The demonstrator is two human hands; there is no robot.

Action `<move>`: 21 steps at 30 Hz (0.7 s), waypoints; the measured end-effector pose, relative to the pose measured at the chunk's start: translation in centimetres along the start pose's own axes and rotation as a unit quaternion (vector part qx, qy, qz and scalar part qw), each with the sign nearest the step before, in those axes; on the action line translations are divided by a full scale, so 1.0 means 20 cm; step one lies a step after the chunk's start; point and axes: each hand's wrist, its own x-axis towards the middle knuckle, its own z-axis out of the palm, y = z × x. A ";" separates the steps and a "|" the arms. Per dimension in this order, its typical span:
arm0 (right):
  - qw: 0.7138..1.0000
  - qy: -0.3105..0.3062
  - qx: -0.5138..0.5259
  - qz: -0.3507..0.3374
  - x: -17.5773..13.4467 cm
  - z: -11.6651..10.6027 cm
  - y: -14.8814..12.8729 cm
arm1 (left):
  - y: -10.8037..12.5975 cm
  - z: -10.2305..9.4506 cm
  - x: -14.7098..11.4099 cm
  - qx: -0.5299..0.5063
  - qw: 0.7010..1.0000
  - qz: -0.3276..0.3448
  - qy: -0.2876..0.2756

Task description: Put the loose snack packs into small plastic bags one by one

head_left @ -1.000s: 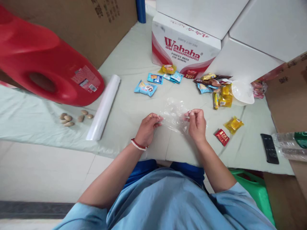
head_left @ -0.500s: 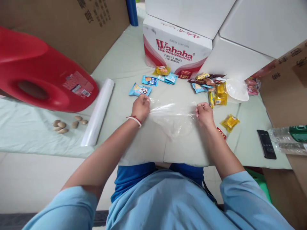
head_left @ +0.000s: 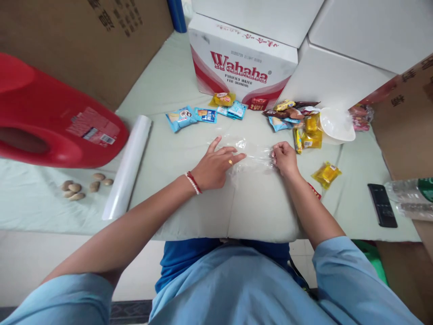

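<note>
A crumpled sheet of clear plastic film lies across the middle of the table between my hands. My right hand pinches its right end. Over the film's left part my left hand is spread, fingers stretched out and a ring on one of them; its fingertips are at the film. Beyond the left hand lie a blue snack packet and a second, flatter blue packet. Whether the film is a bag or a loose sheet I cannot tell.
A white roll, several brown stones or nuts and a red jug are at left. The Wahaha box stands behind. At right are a white bowl, yellow packets, a black phone and plastic bottles.
My left hand has let go of the film's left edge, opened and moved right over it. The film has gone from stretched to crumpled. The nearest blue packet has shifted left.
</note>
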 end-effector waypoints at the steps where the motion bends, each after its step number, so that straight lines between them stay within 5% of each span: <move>1: 1.000 0.000 -0.009 -0.007 0.01 -0.03 0.01 | -0.01 -0.01 -0.01 -0.002 1.000 -0.005 -0.013; 6: 0.985 -0.006 -0.163 -0.055 0.08 -0.20 0.03 | -0.03 -0.01 -0.11 0.046 0.997 0.005 -0.058; 10: 0.931 0.051 -0.290 -0.215 -0.06 -0.25 -0.12 | 0.03 0.02 -0.16 0.076 0.996 -0.006 -0.044; 12: 0.900 -0.017 -0.286 -0.329 -0.21 -0.22 -0.21 | 0.07 0.04 -0.19 0.072 0.997 -0.008 -0.028; 14: 0.847 -0.173 -0.299 -0.403 -0.36 -0.17 -0.26 | 0.10 0.06 -0.22 0.060 0.998 -0.014 -0.014; 17: 0.783 -0.325 -0.348 -0.400 -0.53 -0.14 -0.20 | 0.11 0.07 -0.28 0.038 0.999 -0.032 -0.001; 21: 0.818 -0.316 -0.329 -0.351 -0.60 -0.25 -0.02 | 0.08 0.05 -0.37 0.011 0.997 -0.073 0.011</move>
